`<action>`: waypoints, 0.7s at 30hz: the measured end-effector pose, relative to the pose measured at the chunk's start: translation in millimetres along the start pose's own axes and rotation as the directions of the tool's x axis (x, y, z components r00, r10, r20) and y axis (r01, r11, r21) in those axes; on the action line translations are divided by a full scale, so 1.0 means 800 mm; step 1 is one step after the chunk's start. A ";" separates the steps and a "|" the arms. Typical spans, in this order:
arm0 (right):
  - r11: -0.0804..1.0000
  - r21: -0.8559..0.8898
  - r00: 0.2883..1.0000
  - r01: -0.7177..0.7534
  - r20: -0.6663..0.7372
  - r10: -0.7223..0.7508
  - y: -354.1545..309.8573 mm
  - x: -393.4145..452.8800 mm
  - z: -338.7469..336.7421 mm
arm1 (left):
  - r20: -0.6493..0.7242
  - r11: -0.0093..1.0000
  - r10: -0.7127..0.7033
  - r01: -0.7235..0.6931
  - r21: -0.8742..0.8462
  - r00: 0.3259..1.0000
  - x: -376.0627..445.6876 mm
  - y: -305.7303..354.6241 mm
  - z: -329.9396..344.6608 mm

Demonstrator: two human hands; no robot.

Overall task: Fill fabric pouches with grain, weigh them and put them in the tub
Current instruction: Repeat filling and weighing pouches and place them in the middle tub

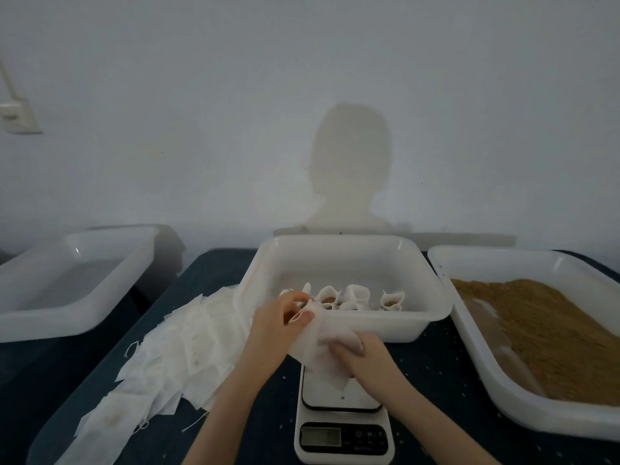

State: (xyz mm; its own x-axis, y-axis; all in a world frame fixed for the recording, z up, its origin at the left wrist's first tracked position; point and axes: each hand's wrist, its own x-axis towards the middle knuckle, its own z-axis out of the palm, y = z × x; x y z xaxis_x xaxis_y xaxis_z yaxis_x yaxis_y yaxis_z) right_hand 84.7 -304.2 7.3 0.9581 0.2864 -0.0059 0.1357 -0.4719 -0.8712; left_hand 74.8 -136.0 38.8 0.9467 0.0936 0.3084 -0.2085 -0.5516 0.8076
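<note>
Head view: an empty pouch [318, 350] is held between both hands above the scale [342, 417], so the step in hand is judged to be opening a fresh pouch, before any filling.

The left hand [281, 322] is at the pouch's upper end. Its fingers [298, 298] are curled and pinched, with the thumb, on the mouth edge and its drawstring. The right hand [360, 359] is at the lower part of the pouch, its fingers [349, 345] bent and pressed onto the fabric, which is gripped against the palm. Neither hand is spread.

Just beyond the fingers stands the tub [339, 327], with several filled pouches [345, 298] upright inside. Right of the right hand lies the tray of grain [536, 330]. Left of the left hand a heap of flat pouches [174, 350] lies on the bench [436, 364].

Next, the mouth probably has to be spread wide and the pouch carried right to the grain; the thin fabric may cling shut, so a careful parting of its two layers is called for.
</note>
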 end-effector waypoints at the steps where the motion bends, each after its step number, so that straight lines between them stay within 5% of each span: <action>1: 0.996 0.084 1.000 -0.001 -0.020 0.003 0.006 0.002 -0.005 | 0.038 0.998 -0.031 0.033 -0.058 0.999 0.001 0.000 0.001; 5: 0.927 0.374 0.999 0.022 -0.040 -0.007 0.024 -0.001 -0.029 | 0.166 0.967 -0.111 0.146 -0.211 0.980 0.001 0.003 0.008; 8: 0.996 0.017 0.961 0.086 -0.265 -0.078 0.030 -0.004 -0.034 | 0.113 0.956 -0.171 0.192 -0.221 0.979 0.002 0.004 0.019; 10: 0.956 -0.247 0.808 0.156 -0.524 -0.268 0.026 -0.015 -0.035 | 0.052 0.957 -0.194 0.201 -0.211 0.980 0.003 0.004 0.029; 12: 0.919 -0.293 0.729 0.263 -0.563 -0.389 0.022 -0.025 -0.031 | 0.025 0.956 -0.195 0.196 -0.218 0.980 0.003 0.007 0.039; 16: 0.972 0.059 0.921 0.228 -0.337 -0.196 0.009 -0.028 -0.015 | 0.146 0.963 -0.116 0.147 -0.227 0.982 -0.004 0.020 0.060; 21: 0.956 0.254 0.946 0.149 -0.318 -0.063 0.007 -0.024 -0.018 | 0.238 0.950 -0.057 0.126 -0.286 0.970 -0.012 0.027 0.067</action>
State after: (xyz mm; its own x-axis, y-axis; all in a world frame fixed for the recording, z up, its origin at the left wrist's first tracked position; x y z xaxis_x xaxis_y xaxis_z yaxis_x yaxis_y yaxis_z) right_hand 71.0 -324.4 9.9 0.9780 0.0359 0.2054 0.2085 -0.1970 -0.9580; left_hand 74.5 -193.1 26.2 0.9882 -0.0754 0.1334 -0.1492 -0.2747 0.9499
